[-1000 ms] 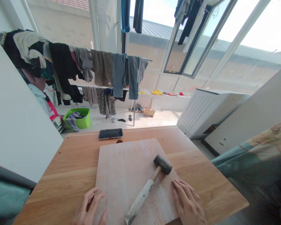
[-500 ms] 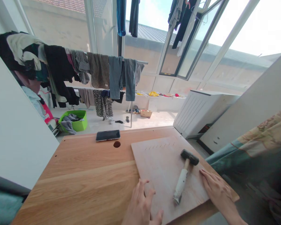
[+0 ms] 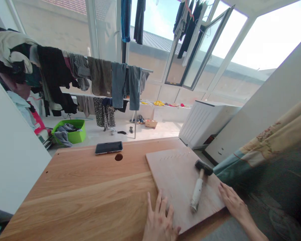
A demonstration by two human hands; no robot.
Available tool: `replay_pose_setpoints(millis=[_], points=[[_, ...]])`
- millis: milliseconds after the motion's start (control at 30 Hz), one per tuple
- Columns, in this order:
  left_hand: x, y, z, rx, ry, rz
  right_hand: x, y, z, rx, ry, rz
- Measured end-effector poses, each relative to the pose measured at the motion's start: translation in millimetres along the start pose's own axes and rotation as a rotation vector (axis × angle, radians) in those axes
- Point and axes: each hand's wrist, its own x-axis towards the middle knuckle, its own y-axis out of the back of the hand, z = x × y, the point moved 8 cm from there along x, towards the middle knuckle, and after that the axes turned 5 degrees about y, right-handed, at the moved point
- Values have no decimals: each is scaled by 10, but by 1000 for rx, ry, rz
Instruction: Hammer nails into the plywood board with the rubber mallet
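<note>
A pale wooden board (image 3: 175,180) lies flat on the brown wooden table, with a row of several nails (image 3: 174,156) standing along its far edge. On the board's right half rests a mallet (image 3: 197,194) with a black head and a white-wrapped handle; neither hand touches it. My left hand (image 3: 162,217) is open, fingers spread, at the board's near left edge, partly over the board and partly over the table. At the board's right edge is my right hand (image 3: 233,201), its fingers stretched out and lying against the edge.
The table (image 3: 85,197) bears a phone (image 3: 108,147) near its far edge, close to a round hole (image 3: 118,157). Beyond stand a laundry rack (image 3: 135,124) with hung clothes and a green basin (image 3: 76,135). A curtain (image 3: 251,147) hangs close on the right.
The board has shifted a little to the right relative to the table hole, carrying the mallet. My left hand has spread its fingers. The camera view has also turned slightly.
</note>
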Motion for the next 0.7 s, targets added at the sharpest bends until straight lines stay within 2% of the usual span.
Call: replay_pose_setpoints(millis=[167, 267, 367, 467, 700], points=[[-140, 194, -157, 68, -24, 117, -158, -132, -165, 13, 35, -98], [-296, 420, -326, 122, -37, 187, -290, -178, -420, 29, 157, -125], [-480, 613, -469, 214, -84, 174, -414, -163, -718, 58, 297, -111], [-677, 788, -650, 293, -68, 153, -503, -137, -983, 105, 370, -120], [-1129, 1114, -1145, 397, 104, 128, -594, -55, -1625, 217, 354, -179]])
